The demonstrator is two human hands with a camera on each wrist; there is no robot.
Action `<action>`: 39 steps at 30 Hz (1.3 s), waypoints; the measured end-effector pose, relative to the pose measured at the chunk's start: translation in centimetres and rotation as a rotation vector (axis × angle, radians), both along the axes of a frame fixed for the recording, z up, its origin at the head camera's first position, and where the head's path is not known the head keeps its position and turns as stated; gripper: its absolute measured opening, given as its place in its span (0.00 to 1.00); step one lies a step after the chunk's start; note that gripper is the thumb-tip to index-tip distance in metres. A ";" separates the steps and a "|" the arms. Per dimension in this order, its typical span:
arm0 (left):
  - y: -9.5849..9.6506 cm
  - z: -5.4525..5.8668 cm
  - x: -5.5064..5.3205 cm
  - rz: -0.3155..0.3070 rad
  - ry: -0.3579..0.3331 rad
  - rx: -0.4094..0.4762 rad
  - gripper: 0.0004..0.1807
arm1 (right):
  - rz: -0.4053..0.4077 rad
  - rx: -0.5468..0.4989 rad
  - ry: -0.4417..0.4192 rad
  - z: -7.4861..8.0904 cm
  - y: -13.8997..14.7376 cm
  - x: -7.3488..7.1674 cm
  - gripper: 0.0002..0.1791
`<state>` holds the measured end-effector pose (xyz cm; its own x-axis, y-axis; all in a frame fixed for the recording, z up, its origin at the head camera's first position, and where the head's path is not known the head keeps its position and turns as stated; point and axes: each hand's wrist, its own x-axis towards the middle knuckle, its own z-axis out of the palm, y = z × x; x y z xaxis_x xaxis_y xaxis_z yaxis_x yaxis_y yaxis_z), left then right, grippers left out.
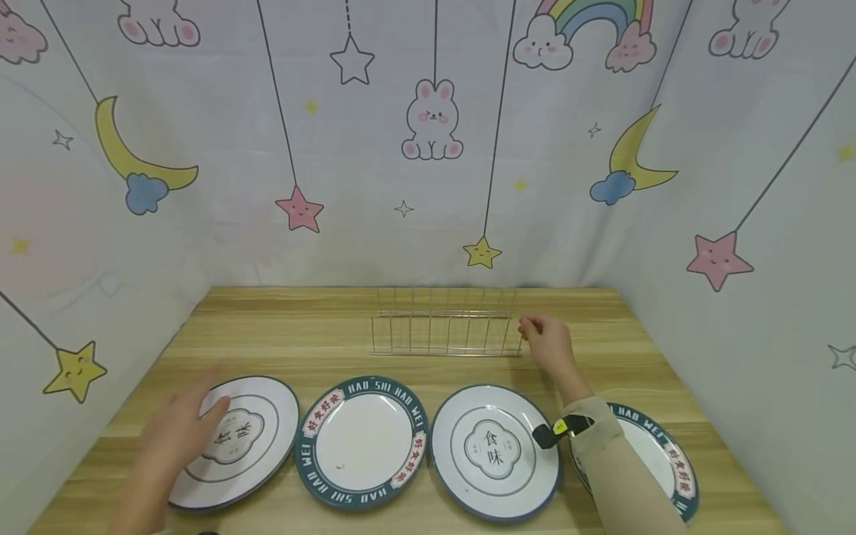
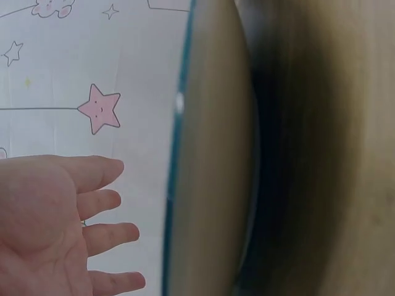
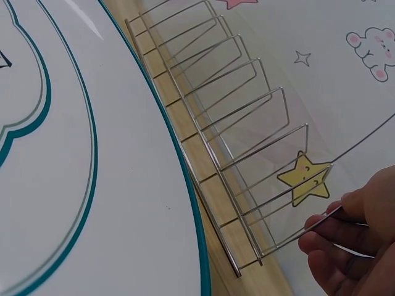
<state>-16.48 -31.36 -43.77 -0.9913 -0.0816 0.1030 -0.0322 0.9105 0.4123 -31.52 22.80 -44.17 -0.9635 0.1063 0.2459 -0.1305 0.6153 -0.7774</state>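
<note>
Wire rack (image 1: 443,317) is found directly to the left of the right grip (image 1: 548,343), standing on the tabletop (image 1: 301,338). We record the right grip as pinching the end wire, thumb and fingers closed on it at the rack's right extremity; the right wrist view confirms the contact.

The governing relation, in our judgement, is this: the rack's long axis runs side to side, so its whole length extends leftward from the right grip — held at one end only. The right hand is plainly the nearer of the two.

We find the left grip (image 1: 175,425) well apart from the rack, its fingers extended and grasping nothing. In the head view it overlaps the white plate (image 1: 250,438) at the far left; whether it touches that plate we cannot tell.

Nearer the person than the right grip, we note three further plates. A white plate with a central emblem (image 1: 493,449) lies to its near left, and a green-rimmed plate (image 1: 364,446) farther left. Another green-rimmed plate on the right (image 1: 658,457) lies to its near right — partly hidden by the sleeve (image 1: 618,461).
</note>
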 end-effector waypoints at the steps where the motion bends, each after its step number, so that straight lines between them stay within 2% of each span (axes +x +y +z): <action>1: -0.2 -0.1 0.1 -0.002 -0.010 0.003 0.36 | -0.002 0.000 -0.002 0.0 0.0 0.0 0.13; 8: -1.3 -1.0 0.5 0.002 -0.055 0.022 0.32 | -0.002 -0.008 0.004 -0.1 -0.1 0.1 0.13; 13: -2.2 -1.8 0.8 0.035 -0.094 0.021 0.32 | 0.001 -0.024 -0.003 -0.2 -0.1 0.1 0.13; 17: -3.1 -2.3 0.9 0.063 -0.182 0.043 0.37 | 0.003 -0.027 -0.005 -0.3 -0.1 0.1 0.13; 22: -3.7 -2.5 1.1 0.093 -0.304 0.063 0.43 | 0.005 -0.030 0.002 -0.3 -0.2 0.3 0.12; 26: -3.7 -2.2 1.2 0.108 -0.339 0.076 0.44 | 0.017 -0.051 0.005 -0.3 -0.2 0.4 0.13; 30: -3.7 -2.1 1.2 0.130 -0.366 0.125 0.45 | 0.020 -0.055 0.007 -0.3 -0.2 0.5 0.13; 34: -4.0 -2.1 1.2 0.179 -0.401 0.248 0.49 | 0.013 -0.056 0.004 -0.4 -0.3 0.5 0.13; 37: -4.0 -1.9 1.4 0.208 -0.405 0.327 0.49 | 0.013 -0.063 0.002 -0.4 -0.3 0.6 0.13; 39: -4.2 -1.8 1.4 0.212 -0.388 0.338 0.47 | 0.011 -0.060 0.008 -0.4 -0.3 0.6 0.13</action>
<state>-15.08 -35.53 -45.60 -0.9095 -0.2487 -0.3332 -0.4082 0.6864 0.6018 -30.95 22.47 -44.55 -0.9627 0.1110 0.2469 -0.1430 0.5659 -0.8120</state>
